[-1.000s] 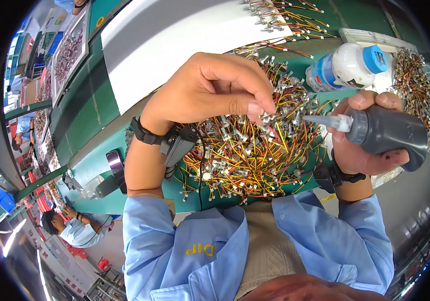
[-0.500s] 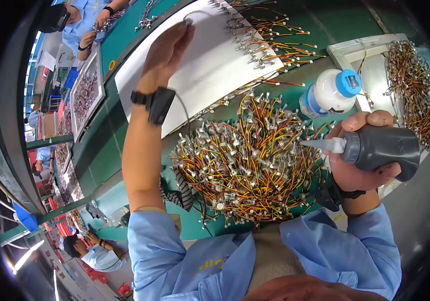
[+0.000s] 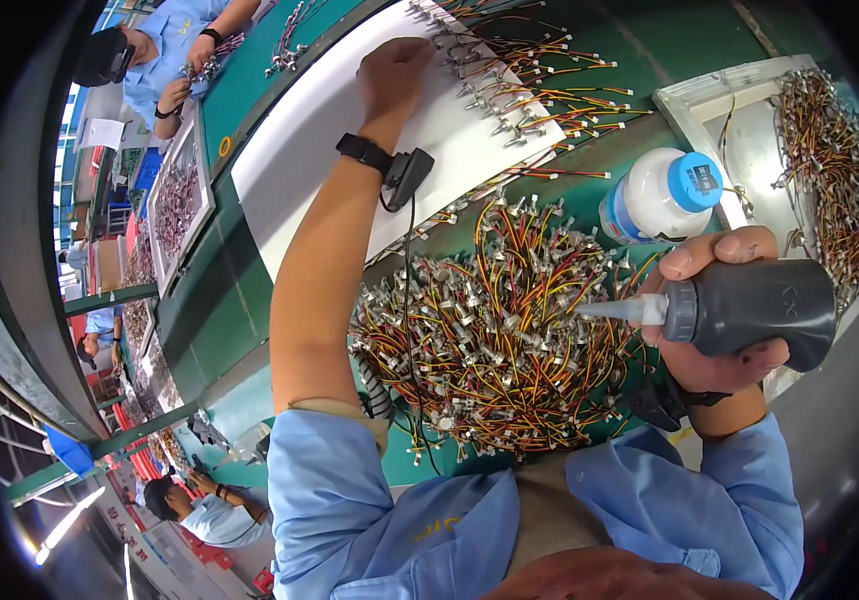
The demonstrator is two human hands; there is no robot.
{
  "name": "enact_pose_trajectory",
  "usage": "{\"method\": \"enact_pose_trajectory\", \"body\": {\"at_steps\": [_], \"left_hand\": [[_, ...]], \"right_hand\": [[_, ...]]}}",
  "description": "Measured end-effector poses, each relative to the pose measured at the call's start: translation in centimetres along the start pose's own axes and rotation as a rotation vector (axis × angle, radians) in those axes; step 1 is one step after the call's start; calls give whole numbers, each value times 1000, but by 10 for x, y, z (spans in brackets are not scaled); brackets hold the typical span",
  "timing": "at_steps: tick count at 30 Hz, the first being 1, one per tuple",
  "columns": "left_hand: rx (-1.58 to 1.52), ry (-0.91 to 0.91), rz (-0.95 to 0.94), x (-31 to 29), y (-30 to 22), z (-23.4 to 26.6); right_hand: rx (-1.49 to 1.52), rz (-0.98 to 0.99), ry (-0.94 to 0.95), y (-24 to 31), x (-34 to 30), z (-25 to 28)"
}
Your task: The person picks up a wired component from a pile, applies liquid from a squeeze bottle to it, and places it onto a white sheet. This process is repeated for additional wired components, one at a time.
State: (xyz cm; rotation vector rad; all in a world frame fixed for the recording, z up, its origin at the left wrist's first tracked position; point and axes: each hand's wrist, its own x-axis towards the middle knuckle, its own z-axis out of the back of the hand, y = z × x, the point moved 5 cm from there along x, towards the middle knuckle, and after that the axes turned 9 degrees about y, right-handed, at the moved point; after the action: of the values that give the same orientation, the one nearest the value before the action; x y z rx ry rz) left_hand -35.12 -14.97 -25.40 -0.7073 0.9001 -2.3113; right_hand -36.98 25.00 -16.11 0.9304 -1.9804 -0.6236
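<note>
My right hand (image 3: 714,365) is wrapped round a dark grey squeeze bottle (image 3: 774,310), held sideways with its pale pointed nozzle aimed left above a heap of small metal parts with red, yellow and black wires (image 3: 509,330). Over a white sheet (image 3: 314,165), my left hand (image 3: 394,75) is curled closed beside the far end of a row of wired metal parts (image 3: 494,105) along the sheet's right edge. Its fingertips are mostly hidden, so whatever they may hold does not show.
A white bottle with a blue cap (image 3: 664,195) stands right of the heap. Beyond it, a pale tray (image 3: 684,100) carries more wired parts. A thin black cable (image 3: 409,320) hangs from my left wrist across the heap. Co-workers sit at the left, one (image 3: 184,50) handling parts.
My left hand has moved right across the sheet, from stretched fingers to curled ones, near the row of parts. The squeeze bottle has shifted slightly left in my right hand.
</note>
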Motion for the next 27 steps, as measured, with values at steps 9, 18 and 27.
{"method": "enact_pose_trajectory", "body": {"at_steps": [9,18,27], "left_hand": [[99,97,-60,-10,3,9],[109,1100,-177,-138,-93,74],[67,780,-69,-216,-118,76]], "right_hand": [[2,-29,12,-4,-3,-2],[-113,154,151,-9,8,-5],[-170,203,146,-15,0,-13]]}}
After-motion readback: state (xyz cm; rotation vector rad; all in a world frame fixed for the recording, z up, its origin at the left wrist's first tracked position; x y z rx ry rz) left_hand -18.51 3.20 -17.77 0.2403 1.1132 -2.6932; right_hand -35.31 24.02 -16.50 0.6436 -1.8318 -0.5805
